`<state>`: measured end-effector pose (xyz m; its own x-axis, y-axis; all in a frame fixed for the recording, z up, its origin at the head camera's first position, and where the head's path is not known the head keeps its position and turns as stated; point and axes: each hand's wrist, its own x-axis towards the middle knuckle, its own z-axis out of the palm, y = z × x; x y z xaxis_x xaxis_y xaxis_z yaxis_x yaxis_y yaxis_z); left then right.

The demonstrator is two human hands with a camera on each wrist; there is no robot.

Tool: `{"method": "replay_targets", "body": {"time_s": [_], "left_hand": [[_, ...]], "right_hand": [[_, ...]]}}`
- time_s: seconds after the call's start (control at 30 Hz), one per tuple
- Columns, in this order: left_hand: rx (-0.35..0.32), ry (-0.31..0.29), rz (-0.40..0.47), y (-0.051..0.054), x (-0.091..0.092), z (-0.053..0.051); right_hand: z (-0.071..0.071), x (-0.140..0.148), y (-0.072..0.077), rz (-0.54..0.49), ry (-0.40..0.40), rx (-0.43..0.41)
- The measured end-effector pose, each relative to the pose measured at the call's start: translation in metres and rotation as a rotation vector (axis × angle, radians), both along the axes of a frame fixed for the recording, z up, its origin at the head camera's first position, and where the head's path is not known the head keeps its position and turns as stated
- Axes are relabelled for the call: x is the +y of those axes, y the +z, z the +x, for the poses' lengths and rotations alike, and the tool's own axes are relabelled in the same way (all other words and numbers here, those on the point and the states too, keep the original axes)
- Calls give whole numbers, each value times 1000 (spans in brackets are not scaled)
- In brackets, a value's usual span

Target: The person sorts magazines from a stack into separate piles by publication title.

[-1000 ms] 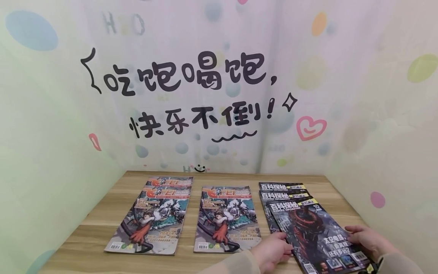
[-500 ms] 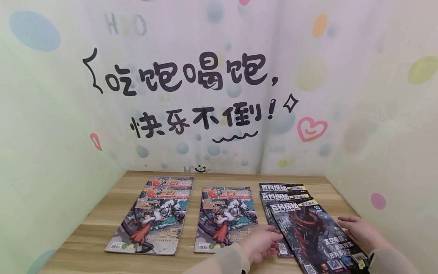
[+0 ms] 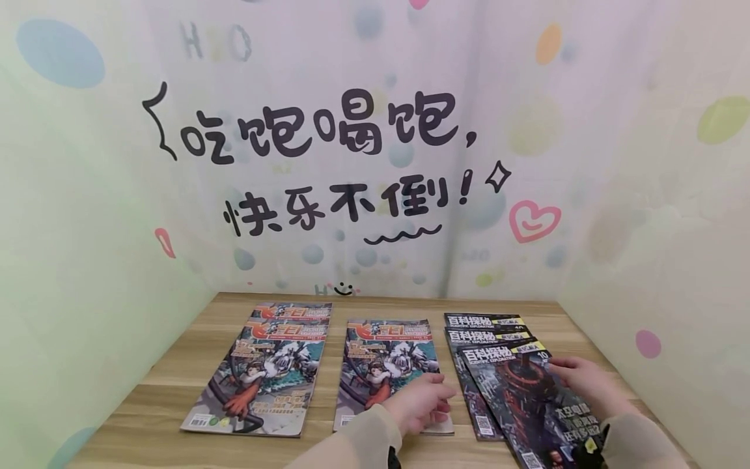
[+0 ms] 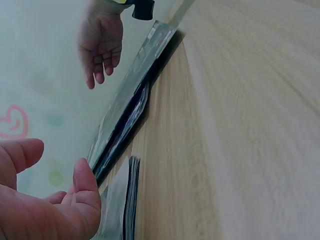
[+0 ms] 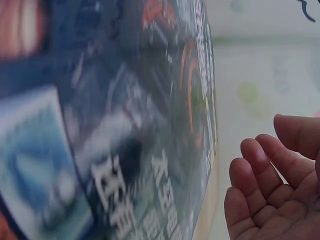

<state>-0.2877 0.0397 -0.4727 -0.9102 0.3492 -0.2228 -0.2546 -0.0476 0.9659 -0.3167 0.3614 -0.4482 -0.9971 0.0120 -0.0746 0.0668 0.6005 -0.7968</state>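
Observation:
My left hand (image 3: pixel 417 405) is over the lower right part of the middle magazine (image 3: pixel 383 365), whose cover shows a red-gloved figure. In the left wrist view its fingers (image 4: pixel 87 192) are loosely bent, with nothing between them. Above the right edge of the top dark magazine (image 3: pixel 515 397) is my right hand (image 3: pixel 588 385). The right wrist view shows the right hand's fingers (image 5: pixel 250 185) slightly curled, holding nothing, beside the glossy dark cover (image 5: pixel 125 100). That magazine lies slanted on other dark ones (image 3: pixel 477 335), their titles showing behind it.
Two overlapping magazines (image 3: pixel 258 378) with the red-gloved figure lie at the left of the wooden table (image 3: pixel 146 404). A printed curtain (image 3: pixel 351 260) hangs behind the table, and pale walls (image 3: pixel 674 260) stand at both sides.
My left hand has left the dark magazine's left edge and moved left over the middle magazine. The right hand has moved up and left along the dark magazine. The magazines look unmoved.

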Motion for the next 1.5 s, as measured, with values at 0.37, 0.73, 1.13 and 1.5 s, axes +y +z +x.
{"method": "replay_targets", "body": {"time_s": [0.37, 0.73, 1.13, 1.5], "left_hand": [[0, -38, -53, 1, -26, -8], [-14, -61, -71, 1, -54, -14], [45, -23, -135, 5, -89, -18], [147, 28, -136, 2, -115, -20]], "right_hand": [[-5, -39, -1, -54, 16, 26], [-7, -84, -4, -66, -2, 42], [-5, -127, -11, -98, -9, 25], [-4, -162, -21, -183, -47, 59]]}}
